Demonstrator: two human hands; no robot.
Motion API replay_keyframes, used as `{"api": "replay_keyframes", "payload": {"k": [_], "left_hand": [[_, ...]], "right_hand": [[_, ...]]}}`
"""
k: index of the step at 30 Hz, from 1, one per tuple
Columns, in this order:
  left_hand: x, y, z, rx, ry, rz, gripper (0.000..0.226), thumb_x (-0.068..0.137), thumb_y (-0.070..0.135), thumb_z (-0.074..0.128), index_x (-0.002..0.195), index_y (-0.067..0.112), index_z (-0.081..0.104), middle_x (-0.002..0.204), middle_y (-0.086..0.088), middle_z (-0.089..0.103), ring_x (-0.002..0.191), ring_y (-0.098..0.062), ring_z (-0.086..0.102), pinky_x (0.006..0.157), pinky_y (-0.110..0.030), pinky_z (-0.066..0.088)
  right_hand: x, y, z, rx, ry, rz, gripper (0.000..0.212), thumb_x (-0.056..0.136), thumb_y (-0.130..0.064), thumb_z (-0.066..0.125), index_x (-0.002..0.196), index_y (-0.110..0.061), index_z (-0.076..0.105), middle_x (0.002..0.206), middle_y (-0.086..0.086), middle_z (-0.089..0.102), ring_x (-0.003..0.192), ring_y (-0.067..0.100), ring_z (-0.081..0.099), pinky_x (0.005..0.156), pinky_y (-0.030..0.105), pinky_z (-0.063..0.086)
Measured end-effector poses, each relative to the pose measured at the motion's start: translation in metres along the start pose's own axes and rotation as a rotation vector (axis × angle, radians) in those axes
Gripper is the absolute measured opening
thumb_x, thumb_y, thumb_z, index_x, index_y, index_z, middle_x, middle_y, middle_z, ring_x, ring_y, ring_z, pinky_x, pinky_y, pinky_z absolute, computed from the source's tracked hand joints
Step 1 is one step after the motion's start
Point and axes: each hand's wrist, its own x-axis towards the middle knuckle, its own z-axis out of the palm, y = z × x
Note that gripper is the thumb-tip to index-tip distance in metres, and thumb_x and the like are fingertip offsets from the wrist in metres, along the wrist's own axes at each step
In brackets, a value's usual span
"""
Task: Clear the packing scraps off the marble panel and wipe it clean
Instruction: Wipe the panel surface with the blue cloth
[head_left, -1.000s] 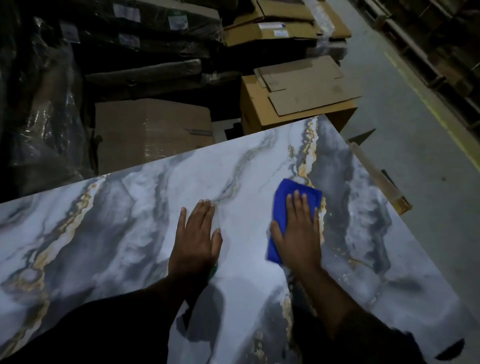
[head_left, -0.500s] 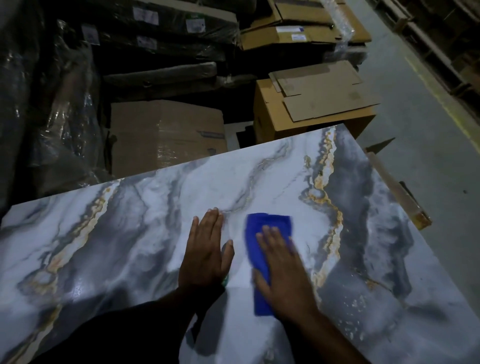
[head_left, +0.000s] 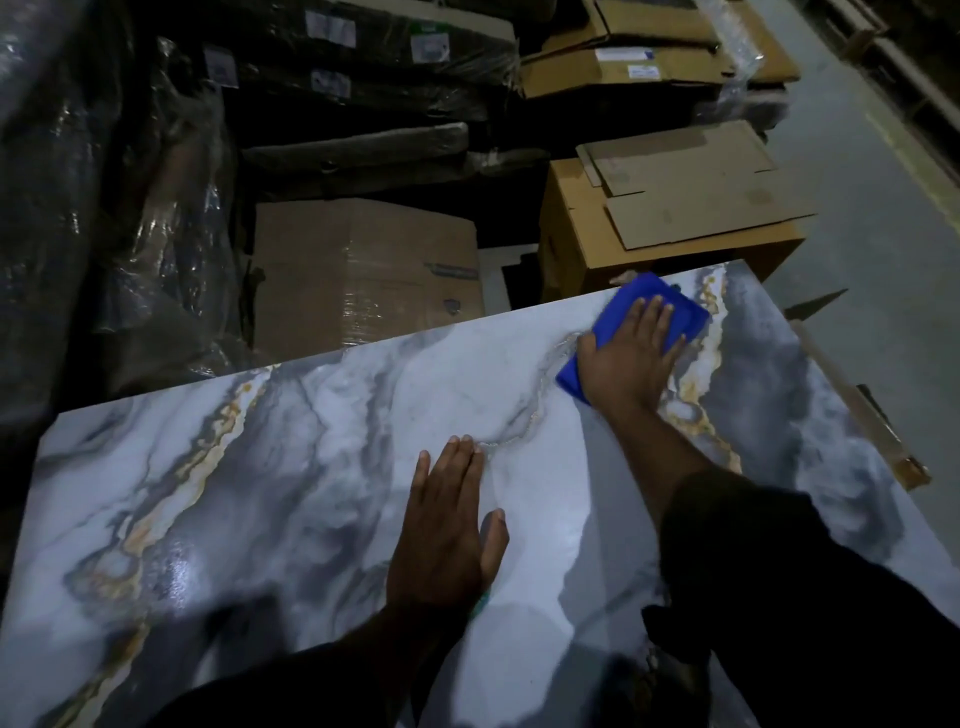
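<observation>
Both hands lay flat on the marble panel (head_left: 270, 499), well apart. The right hand (head_left: 631, 358) reached out on a nearly straight arm to the panel's far edge, fingers extended and pressing the blue cloth (head_left: 670, 306) down. The left hand (head_left: 447, 535) rested palm-down nearer the person, fingers together, thumb out; something green, perhaps a scrap, peeked from under its heel.

one marble panel (head_left: 311, 493) is seen. one blue cloth (head_left: 649, 312) lies on it. two hands are counted: the left hand (head_left: 447, 535) and the right hand (head_left: 631, 358). two cardboard boxes are seen beyond the panel, one wrapped in film (head_left: 363, 270) and one topped with two flat cardboard sheets (head_left: 691, 182).
</observation>
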Motion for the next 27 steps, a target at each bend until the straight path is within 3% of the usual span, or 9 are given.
{"api": "replay_keyframes", "payload": {"k": [4,8,12,15,17,19,23,25,27], "left_hand": [[-0.001,-0.001,0.0,0.03,0.015,0.016,0.06,0.093,0.022,0.054,0.146,-0.004,0.048,0.157,-0.016,0.042,0.151,-0.028,0.033,0.121,-0.057,0.027],[-0.002,-0.001,0.001,-0.015,0.045,-0.01,0.061,0.095,0.021,0.052,0.149,-0.005,0.043,0.159,-0.017,0.039,0.152,-0.029,0.033,0.122,-0.056,0.027],[-0.003,0.001,0.0,-0.072,0.07,-0.055,0.064,0.096,0.022,0.049,0.151,-0.007,0.037,0.161,-0.019,0.035,0.152,-0.03,0.03,0.123,-0.056,0.025],[-0.003,0.001,-0.002,-0.094,0.06,-0.065,0.064,0.096,0.024,0.048,0.151,-0.007,0.039,0.16,-0.018,0.036,0.152,-0.03,0.031,0.122,-0.058,0.024],[-0.003,0.001,-0.002,-0.097,0.049,-0.057,0.064,0.094,0.023,0.049,0.15,-0.006,0.04,0.16,-0.017,0.037,0.152,-0.029,0.031,0.122,-0.058,0.024],[-0.001,0.001,-0.003,-0.097,0.026,-0.064,0.065,0.093,0.024,0.048,0.151,-0.005,0.04,0.161,-0.016,0.036,0.152,-0.028,0.03,0.122,-0.058,0.024],[0.0,0.002,-0.005,-0.092,0.005,-0.077,0.066,0.093,0.024,0.049,0.152,-0.003,0.038,0.161,-0.014,0.035,0.153,-0.026,0.029,0.123,-0.057,0.023],[0.0,0.002,-0.005,-0.081,0.018,-0.068,0.065,0.093,0.023,0.05,0.151,-0.004,0.039,0.161,-0.015,0.035,0.153,-0.027,0.029,0.122,-0.058,0.024],[-0.001,0.002,-0.004,-0.078,0.029,-0.067,0.066,0.093,0.022,0.05,0.152,-0.006,0.038,0.162,-0.017,0.034,0.154,-0.029,0.027,0.122,-0.058,0.024]], "right_hand": [[0.006,-0.048,0.009,-0.039,-0.037,-0.24,0.077,0.102,-0.05,0.032,0.162,-0.009,0.007,0.17,0.011,0.002,0.157,0.027,-0.002,0.126,0.054,0.0],[-0.04,-0.071,0.013,-0.022,-0.113,-0.516,0.073,0.103,-0.046,0.032,0.163,-0.014,0.004,0.171,0.006,-0.002,0.157,0.023,-0.006,0.127,0.05,-0.002],[-0.112,-0.046,0.017,0.053,-0.169,-0.73,0.073,0.095,-0.047,0.021,0.163,-0.02,0.013,0.17,-0.001,0.006,0.157,0.016,-0.004,0.128,0.046,0.0],[-0.158,0.006,0.017,0.087,-0.151,-0.789,0.073,0.094,-0.043,0.036,0.162,-0.021,0.021,0.17,-0.003,0.011,0.157,0.014,-0.001,0.126,0.048,0.012],[-0.168,0.04,0.013,0.073,-0.113,-0.745,0.074,0.094,-0.045,0.04,0.161,-0.02,0.023,0.169,-0.001,0.014,0.157,0.015,0.004,0.125,0.049,0.015],[-0.154,0.053,0.009,0.048,-0.059,-0.559,0.075,0.095,-0.051,0.035,0.162,-0.02,0.021,0.169,0.001,0.014,0.157,0.018,0.006,0.126,0.048,0.013],[-0.09,0.008,0.012,-0.008,0.032,-0.196,0.079,0.095,-0.054,0.029,0.161,-0.011,0.021,0.168,0.012,0.019,0.156,0.029,0.012,0.125,0.054,0.012],[-0.063,-0.029,0.015,-0.02,-0.007,-0.163,0.079,0.098,-0.054,0.031,0.162,-0.01,0.014,0.169,0.013,0.012,0.157,0.031,0.006,0.124,0.057,0.011],[-0.055,-0.061,0.019,-0.061,-0.033,-0.253,0.079,0.101,-0.054,0.029,0.162,-0.011,0.005,0.17,0.013,0.003,0.157,0.031,-0.001,0.125,0.056,0.008]]}}
